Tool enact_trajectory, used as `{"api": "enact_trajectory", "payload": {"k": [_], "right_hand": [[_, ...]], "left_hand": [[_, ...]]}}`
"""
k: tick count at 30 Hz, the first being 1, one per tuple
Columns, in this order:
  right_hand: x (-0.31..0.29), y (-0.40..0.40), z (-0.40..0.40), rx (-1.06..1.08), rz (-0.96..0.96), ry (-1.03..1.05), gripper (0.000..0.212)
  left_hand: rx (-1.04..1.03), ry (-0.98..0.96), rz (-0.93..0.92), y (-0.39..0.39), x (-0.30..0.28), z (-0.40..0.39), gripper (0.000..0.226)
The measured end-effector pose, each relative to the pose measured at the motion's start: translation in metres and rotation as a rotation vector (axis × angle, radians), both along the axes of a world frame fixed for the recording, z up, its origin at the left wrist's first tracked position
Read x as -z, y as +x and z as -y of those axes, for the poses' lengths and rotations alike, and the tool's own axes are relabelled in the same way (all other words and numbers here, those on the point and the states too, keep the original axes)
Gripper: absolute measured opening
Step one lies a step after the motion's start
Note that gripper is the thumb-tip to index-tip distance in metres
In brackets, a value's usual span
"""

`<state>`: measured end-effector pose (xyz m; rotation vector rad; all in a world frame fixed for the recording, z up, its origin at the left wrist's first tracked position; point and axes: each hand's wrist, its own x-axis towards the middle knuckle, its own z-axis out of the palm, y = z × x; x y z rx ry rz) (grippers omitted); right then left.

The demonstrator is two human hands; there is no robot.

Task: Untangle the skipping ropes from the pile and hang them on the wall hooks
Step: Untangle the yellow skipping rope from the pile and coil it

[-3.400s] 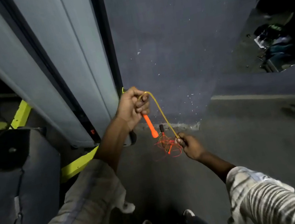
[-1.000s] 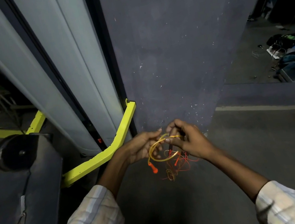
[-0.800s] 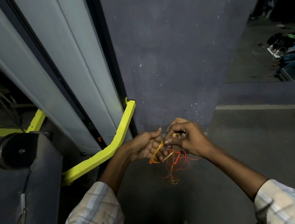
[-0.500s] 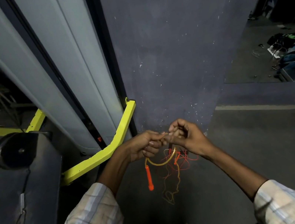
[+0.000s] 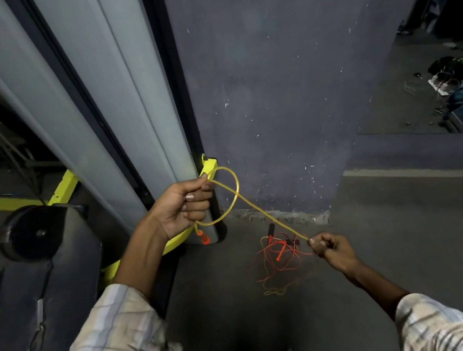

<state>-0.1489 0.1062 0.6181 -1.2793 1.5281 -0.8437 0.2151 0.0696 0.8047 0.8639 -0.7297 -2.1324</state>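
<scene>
Grey floor (image 5: 281, 335); yellow rope (image 5: 261, 211) stretched between both hands' fingers (image 5: 193, 195).

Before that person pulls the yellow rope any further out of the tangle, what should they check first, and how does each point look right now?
1. Left hand holds the yellow rope firmly: ok, fist closed on it.
2. Right hand grips the rope lower down: ok, pinched.
3. Rope between the hands is straight: not ok, a loop sits beside the left hand.
4. Orange handle hangs free: ok.
5. Yellow rope is clear of the orange ropes on the floor: cannot tell.
6. Wall hook within reach: cannot tell, none is visible.
</scene>
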Motion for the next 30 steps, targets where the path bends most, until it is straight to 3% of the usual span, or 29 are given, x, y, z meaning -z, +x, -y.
{"api": "enact_trajectory", "payload": {"k": [3,5,11,13,16,19,23,25,30], "right_hand": [[0.001,0.005,0.010,0.118,0.001,0.011,0.025],[0.001,0.014,0.019,0.077,-0.077,0.015,0.023],[-0.062,0.059,0.010,-0.463,-0.321,-0.122,0.020],[-0.100,0.077,-0.001,-0.585,-0.277,-0.239,0.019],[-0.137,0.094,-0.006,-0.566,-0.131,-0.383,0.013],[-0.149,0.095,0.001,-0.436,-0.080,-0.490,0.008],[-0.139,0.088,0.010,-0.276,-0.017,-0.486,0.021],[-0.130,0.083,0.013,-0.288,0.018,-0.444,0.019],[-0.102,0.067,0.018,-0.373,-0.017,-0.392,0.021]], "left_hand": [[-0.059,-0.036,0.141,-0.004,0.004,-0.002,0.025],[-0.134,-0.088,0.272,-0.015,0.009,-0.003,0.024],[-0.116,-0.201,0.507,-0.050,0.024,-0.007,0.029],[-0.072,-0.215,0.573,-0.062,0.033,-0.008,0.032],[0.005,-0.221,0.689,-0.075,0.047,-0.012,0.029],[0.178,-0.140,0.587,-0.085,0.048,-0.022,0.023],[0.199,-0.023,0.386,-0.087,0.044,-0.026,0.028],[0.227,0.039,0.279,-0.084,0.044,-0.024,0.036],[0.308,0.045,0.249,-0.073,0.037,-0.026,0.038]]}}
